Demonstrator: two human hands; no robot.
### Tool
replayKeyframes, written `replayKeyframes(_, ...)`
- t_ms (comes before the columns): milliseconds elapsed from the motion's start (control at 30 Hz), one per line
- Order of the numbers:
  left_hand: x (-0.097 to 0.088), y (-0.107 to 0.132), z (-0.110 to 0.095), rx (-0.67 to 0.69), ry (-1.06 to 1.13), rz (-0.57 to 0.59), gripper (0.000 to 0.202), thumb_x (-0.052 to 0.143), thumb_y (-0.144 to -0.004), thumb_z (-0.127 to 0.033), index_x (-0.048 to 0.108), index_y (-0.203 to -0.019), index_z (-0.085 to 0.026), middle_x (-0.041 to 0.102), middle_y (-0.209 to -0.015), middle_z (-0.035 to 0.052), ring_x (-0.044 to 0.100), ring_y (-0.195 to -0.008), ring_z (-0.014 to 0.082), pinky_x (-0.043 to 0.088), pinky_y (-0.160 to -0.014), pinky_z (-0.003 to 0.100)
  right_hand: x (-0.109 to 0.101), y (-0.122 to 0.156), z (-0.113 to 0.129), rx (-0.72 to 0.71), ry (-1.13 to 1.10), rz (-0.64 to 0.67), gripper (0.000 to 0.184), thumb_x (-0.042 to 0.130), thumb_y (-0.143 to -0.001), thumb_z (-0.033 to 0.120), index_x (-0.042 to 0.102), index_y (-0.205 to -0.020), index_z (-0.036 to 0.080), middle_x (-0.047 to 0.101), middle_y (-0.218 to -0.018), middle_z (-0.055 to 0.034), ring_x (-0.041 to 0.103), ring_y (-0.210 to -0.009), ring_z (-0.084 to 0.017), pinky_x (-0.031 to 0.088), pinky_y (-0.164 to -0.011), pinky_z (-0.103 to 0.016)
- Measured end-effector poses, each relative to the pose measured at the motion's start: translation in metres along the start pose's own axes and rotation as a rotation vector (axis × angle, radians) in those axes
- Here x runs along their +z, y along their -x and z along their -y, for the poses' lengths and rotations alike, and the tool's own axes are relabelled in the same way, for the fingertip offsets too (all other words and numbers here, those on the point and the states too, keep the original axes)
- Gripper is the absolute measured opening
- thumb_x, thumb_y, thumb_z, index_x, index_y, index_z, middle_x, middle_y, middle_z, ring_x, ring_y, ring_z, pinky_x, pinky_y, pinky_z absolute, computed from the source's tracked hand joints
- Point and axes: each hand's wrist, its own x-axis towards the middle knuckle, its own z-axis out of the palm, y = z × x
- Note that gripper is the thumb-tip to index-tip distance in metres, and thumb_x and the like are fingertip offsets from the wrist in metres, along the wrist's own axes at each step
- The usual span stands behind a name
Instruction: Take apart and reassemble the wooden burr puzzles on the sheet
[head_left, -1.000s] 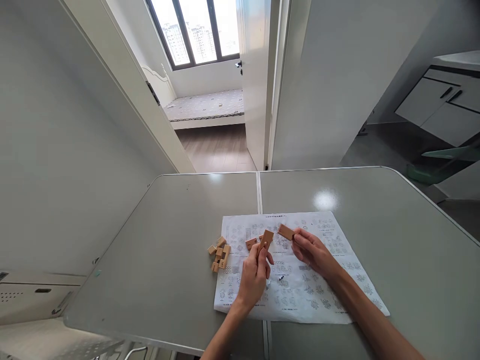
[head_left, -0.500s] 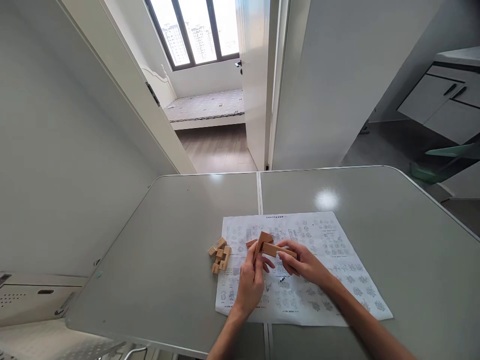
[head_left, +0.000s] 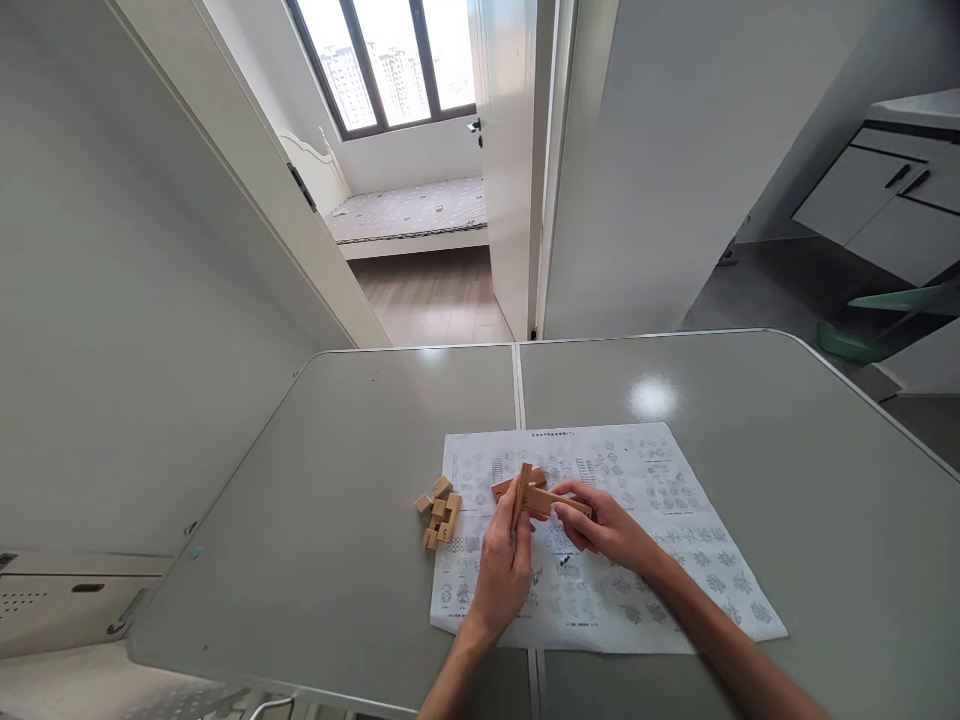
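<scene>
My left hand [head_left: 507, 562] is closed round a reddish-brown wooden puzzle piece [head_left: 523, 488], which stands nearly upright with its narrow edge towards me. In my right hand [head_left: 604, 522] is a second long wooden puzzle piece [head_left: 553, 499], held nearly flat between thumb and fingers. Its left end meets or passes behind the upright piece; whether they interlock I cannot tell. Another wooden piece [head_left: 538, 477] shows just behind, partly hidden. Under both hands lies a white paper sheet [head_left: 637, 460] printed with small line diagrams.
A cluster of lighter notched wooden blocks [head_left: 440, 512] lies at the sheet's left edge. A small dark object [head_left: 565, 560] rests on the paper below my hands. The grey table [head_left: 337, 500] has a seam down its middle. Beyond it are an open door [head_left: 510, 180] and a bed [head_left: 420, 210].
My left hand has turned its wooden piece from a tilted position to more upright, narrow edge showing, and its fingers have drawn in. The right hand has barely moved.
</scene>
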Motion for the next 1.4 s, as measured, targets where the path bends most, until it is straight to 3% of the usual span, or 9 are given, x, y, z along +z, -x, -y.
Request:
replayKeyframes(133,0.000,0.001,0.003,0.003,-0.006,-0.004,0.052,0.045,-0.111,-0.031,0.041,-0.163,-0.032,0.055,-0.159,0.0093,0.066,-0.122,0.0254,0.055,-0.104,0.043,0.000,0.000,0.001,0.006,-0.011,-0.004,0.040,0.052,-0.107,0.058,0.060,-0.112,0.019,0.049,-0.055,0.0086,0.037,-0.048,-0.011,0.033,-0.050,-0.025)
replayKeyframes(333,0.000,0.001,0.000,0.061,-0.036,0.029,0.052,0.046,-0.111,-0.028,0.039,-0.163,-0.033,0.053,-0.162,0.0063,0.048,-0.149,0.0260,0.042,-0.123,0.047,-0.001,0.000,0.003,-0.002,-0.004,0.016,0.040,0.051,-0.108,0.058,0.059,-0.111,0.019,0.051,-0.057,0.0080,0.039,-0.049,-0.011,0.034,-0.051,-0.025)
replayKeyframes(500,0.000,0.001,0.002,0.064,-0.051,0.037,0.054,0.046,-0.110,-0.027,0.038,-0.163,-0.032,0.052,-0.163,0.0072,0.046,-0.151,0.0259,0.040,-0.124,0.047,-0.001,0.000,0.000,0.001,-0.038,0.019,0.042,0.050,-0.108,0.060,0.059,-0.111,0.019,0.050,-0.057,0.0082,0.038,-0.048,-0.011,0.036,-0.052,-0.025)
replayKeyframes(767,0.000,0.001,0.005,0.039,-0.011,0.074,0.055,0.041,-0.111,-0.028,0.034,-0.165,-0.034,0.048,-0.165,0.0085,0.066,-0.126,0.0245,0.053,-0.111,0.046,0.003,-0.002,-0.002,0.014,-0.101,-0.007,0.051,0.044,-0.107,0.066,0.059,-0.112,0.018,0.049,-0.056,0.0084,0.040,-0.047,-0.012,0.034,-0.050,-0.026)
replayKeyframes(967,-0.001,0.001,0.002,0.018,-0.027,0.114,0.058,0.039,-0.112,-0.030,0.027,-0.168,-0.034,0.040,-0.171,0.0056,0.037,-0.158,0.0266,0.035,-0.128,0.051,0.010,-0.004,0.002,0.010,-0.088,-0.047,0.050,0.041,-0.108,0.068,0.057,-0.106,0.020,0.046,-0.054,0.0095,0.037,-0.045,-0.011,0.034,-0.050,-0.026)
replayKeyframes(1067,-0.002,0.001,0.002,0.007,-0.016,0.103,0.056,0.040,-0.111,-0.030,0.029,-0.167,-0.035,0.042,-0.170,0.0061,0.048,-0.149,0.0267,0.046,-0.119,0.048,0.013,-0.004,0.006,0.016,-0.094,-0.049,0.049,0.041,-0.107,0.069,0.054,-0.102,0.022,0.046,-0.053,0.0097,0.036,-0.045,-0.011,0.034,-0.050,-0.026)
replayKeyframes(1167,-0.003,0.001,0.002,0.019,-0.003,0.075,0.055,0.042,-0.111,-0.031,0.035,-0.165,-0.035,0.053,-0.161,0.0085,0.066,-0.127,0.0255,0.056,-0.108,0.046,0.014,-0.004,0.009,0.019,-0.094,-0.043,0.049,0.041,-0.107,0.069,0.054,-0.098,0.023,0.044,-0.052,0.0101,0.033,-0.044,-0.011,0.032,-0.049,-0.025)
replayKeyframes(1267,-0.003,0.001,0.003,0.034,0.012,0.068,0.055,0.044,-0.110,-0.032,0.037,-0.164,-0.034,0.061,-0.154,0.0105,0.071,-0.113,0.0244,0.056,-0.106,0.047,0.013,-0.003,0.010,0.014,-0.075,-0.053,0.049,0.041,-0.107,0.068,0.055,-0.097,0.022,0.041,-0.051,0.0105,0.032,-0.044,-0.011,0.030,-0.049,-0.025)
replayKeyframes(1400,-0.002,0.001,0.000,0.037,0.030,0.088,0.055,0.042,-0.111,-0.032,0.034,-0.165,-0.035,0.056,-0.159,0.0112,0.073,-0.105,0.0221,0.054,-0.108,0.049,0.013,-0.003,0.008,0.013,-0.065,-0.067,0.050,0.041,-0.107,0.069,0.056,-0.096,0.022,0.040,-0.052,0.0105,0.032,-0.045,-0.011,0.030,-0.050,-0.026)
